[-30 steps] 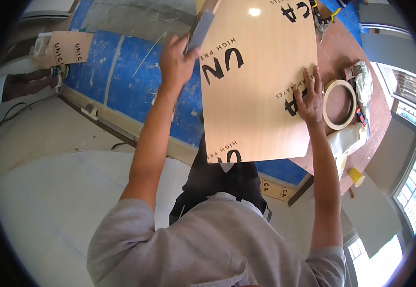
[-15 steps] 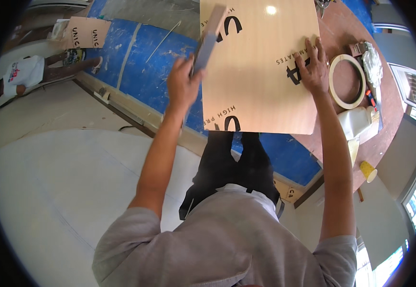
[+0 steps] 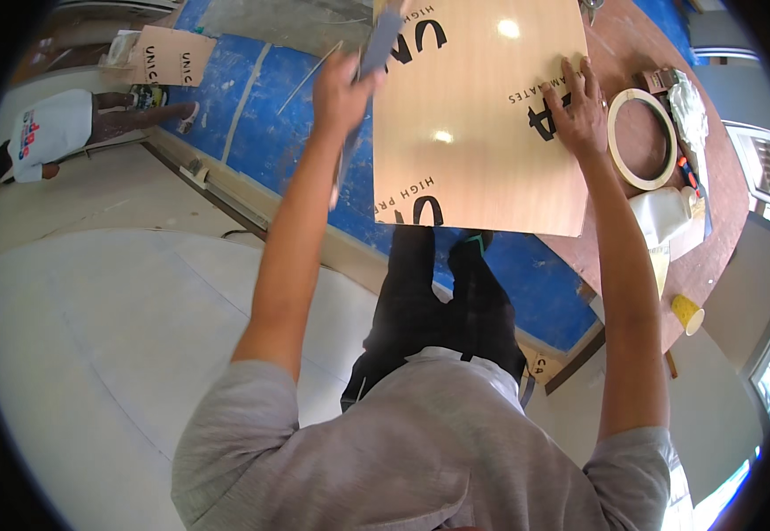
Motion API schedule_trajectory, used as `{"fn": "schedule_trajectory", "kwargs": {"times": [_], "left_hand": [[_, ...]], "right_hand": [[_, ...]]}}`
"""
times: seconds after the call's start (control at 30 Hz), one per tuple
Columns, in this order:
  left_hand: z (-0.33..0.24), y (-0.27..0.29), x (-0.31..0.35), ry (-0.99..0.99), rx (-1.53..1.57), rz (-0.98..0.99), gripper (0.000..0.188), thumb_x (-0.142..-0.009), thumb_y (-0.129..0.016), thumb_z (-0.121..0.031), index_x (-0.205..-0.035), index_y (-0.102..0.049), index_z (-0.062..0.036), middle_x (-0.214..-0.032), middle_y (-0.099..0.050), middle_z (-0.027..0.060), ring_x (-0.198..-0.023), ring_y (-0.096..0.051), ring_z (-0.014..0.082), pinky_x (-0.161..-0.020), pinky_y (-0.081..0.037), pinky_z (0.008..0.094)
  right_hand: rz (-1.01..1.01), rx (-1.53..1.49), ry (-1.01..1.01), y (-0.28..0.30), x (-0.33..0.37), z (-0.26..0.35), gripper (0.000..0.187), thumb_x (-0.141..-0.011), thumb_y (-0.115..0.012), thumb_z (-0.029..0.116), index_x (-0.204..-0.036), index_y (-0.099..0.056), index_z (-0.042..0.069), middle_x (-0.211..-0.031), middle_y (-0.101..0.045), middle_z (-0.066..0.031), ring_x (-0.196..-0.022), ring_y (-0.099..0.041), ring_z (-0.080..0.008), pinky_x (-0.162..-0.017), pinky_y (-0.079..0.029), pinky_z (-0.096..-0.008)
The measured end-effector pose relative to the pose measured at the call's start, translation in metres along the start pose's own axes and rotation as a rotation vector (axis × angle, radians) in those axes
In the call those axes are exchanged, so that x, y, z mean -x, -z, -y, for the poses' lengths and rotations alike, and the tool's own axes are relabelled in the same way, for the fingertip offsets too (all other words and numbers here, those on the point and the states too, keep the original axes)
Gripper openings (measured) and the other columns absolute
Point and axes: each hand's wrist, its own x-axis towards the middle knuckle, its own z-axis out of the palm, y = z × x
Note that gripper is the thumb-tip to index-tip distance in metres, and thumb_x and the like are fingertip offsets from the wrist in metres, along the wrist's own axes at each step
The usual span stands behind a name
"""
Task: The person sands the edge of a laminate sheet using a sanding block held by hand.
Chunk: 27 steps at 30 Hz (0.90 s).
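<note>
A wood-toned laminate board [image 3: 482, 150] with dark printing lies in front of me, its near edge jutting out over my legs. At its left edge my left hand [image 3: 342, 99] is closed around a long, narrow sanding block [image 3: 381, 42] with a grey face. The block is tilted along that edge and partly blurred; my fingers hide its middle. My right hand [image 3: 579, 115] lies flat near the board's right edge, fingers spread, pressing on the surface.
On the brown table [image 3: 721, 203] to the right are a tape roll [image 3: 616, 142], a brush [image 3: 659, 81], crumpled plastic [image 3: 687, 111], a white container [image 3: 659, 217], an orange-handled cutter [image 3: 688, 173] and a yellow cup [image 3: 687, 314]. Another person [image 3: 53, 133] is at the far left.
My left hand and the sanding block have moved farther away along the board's left edge. My right hand stays on the board. The whole view has shifted slightly.
</note>
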Motion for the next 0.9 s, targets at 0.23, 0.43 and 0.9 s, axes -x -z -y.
{"fn": "schedule_trajectory", "kwargs": {"times": [0.23,0.43,0.9], "left_hand": [[-0.029,0.010,0.110,0.062,0.083,0.022,0.053,-0.083,-0.078,-0.031,-0.128,-0.071,-0.0033,-0.105,-0.068,0.0188,-0.099,-0.067,0.0358,-0.087,-0.054,0.0436],[0.032,-0.015,-0.068,0.037,0.038,-0.148,0.051,-0.084,-0.082,-0.037,-0.119,-0.073,-0.0019,-0.108,-0.070,0.0176,-0.101,-0.066,0.0340,-0.093,-0.051,0.0427],[-0.036,0.028,0.181,0.171,0.323,0.064,0.042,-0.085,-0.078,-0.023,-0.120,-0.072,0.0007,-0.103,-0.065,0.0122,-0.094,-0.062,0.0254,-0.087,-0.051,0.0376]], "right_hand": [[-0.003,0.038,-0.036,0.007,0.001,-0.003,0.073,-0.098,-0.055,0.061,-0.156,-0.048,0.016,-0.167,-0.032,-0.0201,-0.153,-0.033,-0.0404,-0.123,-0.027,-0.0548],[0.016,-0.046,-0.007,0.000,-0.002,0.006,0.074,-0.098,-0.054,0.061,-0.157,-0.048,0.016,-0.167,-0.031,-0.0202,-0.153,-0.032,-0.0403,-0.123,-0.026,-0.0544],[0.016,0.017,-0.041,0.004,0.000,-0.001,0.074,-0.098,-0.053,0.062,-0.157,-0.048,0.017,-0.167,-0.031,-0.0215,-0.153,-0.032,-0.0401,-0.124,-0.026,-0.0560]]}}
